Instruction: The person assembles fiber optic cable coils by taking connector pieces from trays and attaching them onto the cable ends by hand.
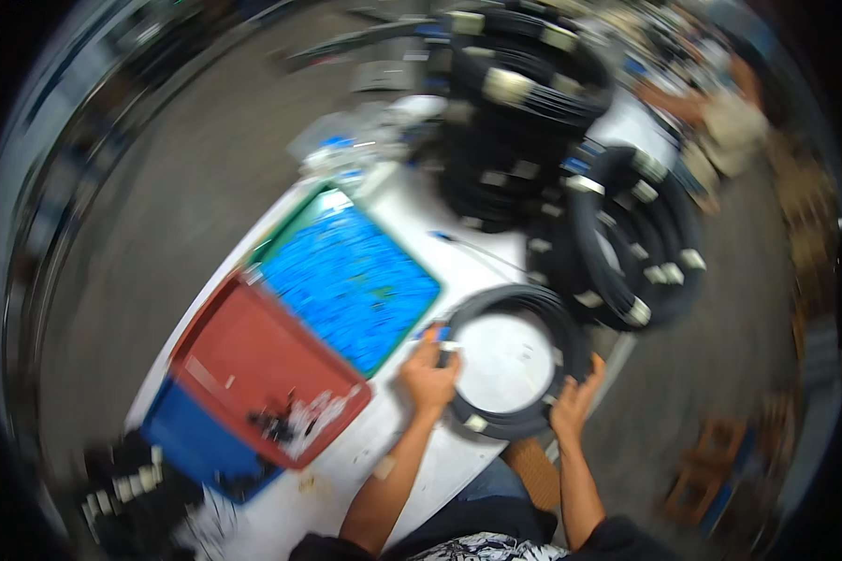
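Observation:
A coil of black tubing or hose [510,428], bound with pale tape bands, lies at the near right edge of the white table. My left hand [430,376] is closed on the coil's left side, beside a pale band. A small blue piece shows at its fingertips; whether the hand holds it is blurred. On the coil's right side is my right hand [573,404], thumb on the rim and fingers along the outer edge, holding it.
Left on the white table [332,486] are a green-rimmed tray of blue strips [337,280], a red tray [253,360] with black and whitish bits, and a blue tray [196,435]. Black coils [505,159] stand stacked beyond; more coils [627,243] lean right. Another person [730,122] is far right.

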### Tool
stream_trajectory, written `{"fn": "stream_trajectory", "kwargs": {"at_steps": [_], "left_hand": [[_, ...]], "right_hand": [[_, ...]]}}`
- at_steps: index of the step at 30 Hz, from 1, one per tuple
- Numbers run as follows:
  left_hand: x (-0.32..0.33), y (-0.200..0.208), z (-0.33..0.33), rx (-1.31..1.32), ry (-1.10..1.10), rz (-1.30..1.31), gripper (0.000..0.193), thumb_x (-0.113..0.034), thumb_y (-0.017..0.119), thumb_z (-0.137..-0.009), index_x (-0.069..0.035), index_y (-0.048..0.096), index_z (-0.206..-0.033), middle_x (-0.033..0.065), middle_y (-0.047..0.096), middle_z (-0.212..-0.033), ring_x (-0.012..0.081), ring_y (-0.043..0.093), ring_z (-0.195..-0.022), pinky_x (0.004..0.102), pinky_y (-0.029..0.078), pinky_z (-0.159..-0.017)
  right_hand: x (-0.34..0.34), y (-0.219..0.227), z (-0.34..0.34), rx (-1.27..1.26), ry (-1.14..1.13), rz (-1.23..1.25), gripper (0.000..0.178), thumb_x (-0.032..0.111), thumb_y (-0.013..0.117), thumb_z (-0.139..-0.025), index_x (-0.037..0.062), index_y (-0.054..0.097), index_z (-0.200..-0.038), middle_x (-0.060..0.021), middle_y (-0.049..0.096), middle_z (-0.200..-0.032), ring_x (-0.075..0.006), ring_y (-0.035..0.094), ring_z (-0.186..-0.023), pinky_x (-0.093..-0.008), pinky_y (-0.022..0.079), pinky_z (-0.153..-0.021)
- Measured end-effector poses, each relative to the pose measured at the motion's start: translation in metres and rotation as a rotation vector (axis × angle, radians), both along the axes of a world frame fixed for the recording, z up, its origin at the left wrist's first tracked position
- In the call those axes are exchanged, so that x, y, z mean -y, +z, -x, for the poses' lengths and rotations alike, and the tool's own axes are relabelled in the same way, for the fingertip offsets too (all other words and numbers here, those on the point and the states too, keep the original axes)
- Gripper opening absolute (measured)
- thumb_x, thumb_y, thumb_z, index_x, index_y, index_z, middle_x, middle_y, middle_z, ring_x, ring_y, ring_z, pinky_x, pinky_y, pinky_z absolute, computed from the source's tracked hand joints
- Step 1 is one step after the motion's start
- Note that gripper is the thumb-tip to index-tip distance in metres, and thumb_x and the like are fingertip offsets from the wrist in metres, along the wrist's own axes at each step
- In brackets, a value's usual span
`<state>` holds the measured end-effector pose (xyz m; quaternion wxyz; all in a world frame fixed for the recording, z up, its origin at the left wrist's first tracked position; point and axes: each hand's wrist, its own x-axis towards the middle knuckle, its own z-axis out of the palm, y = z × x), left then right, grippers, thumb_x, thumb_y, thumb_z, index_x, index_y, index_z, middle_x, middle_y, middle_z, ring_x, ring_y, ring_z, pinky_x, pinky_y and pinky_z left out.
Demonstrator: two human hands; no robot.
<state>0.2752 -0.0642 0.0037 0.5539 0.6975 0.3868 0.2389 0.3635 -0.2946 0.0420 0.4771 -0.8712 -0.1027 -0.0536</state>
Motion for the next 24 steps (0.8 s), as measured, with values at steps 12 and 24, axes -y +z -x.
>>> {"fn": "stream_trajectory", "kwargs": {"at_steps": [12,24], "left_hand": [[0.016,0.029,0.097,0.068,-0.064,-0.076,0.073,-0.029,0.073,-0.089,-0.014,0.042,-0.154,0.0168,0.031,-0.165,0.0411,0.059,-0.127,0.0466,0.048,-0.106],[0.080,0.059,0.376,0.092,0.442,0.119,0.025,-0.015,0.065,-0.098,-0.004,0.069,-0.120,0.0124,0.076,-0.111,0.0213,0.075,-0.100,0.0325,0.057,-0.089]], "right_hand": [[-0.030,0.042,-0.002,0.651,0.137,0.096,0.070,0.050,0.074,-0.091,-0.0059,0.054,-0.129,-0.0238,0.058,-0.123,-0.0433,0.055,-0.111,-0.0530,0.043,-0.100],[-0.185,0.061,0.229,0.003,1.279,-0.110,0.017,0.004,0.065,-0.095,-0.0019,0.064,-0.111,-0.0113,0.066,-0.107,-0.0177,0.062,-0.095,-0.0292,0.049,-0.080]]}}
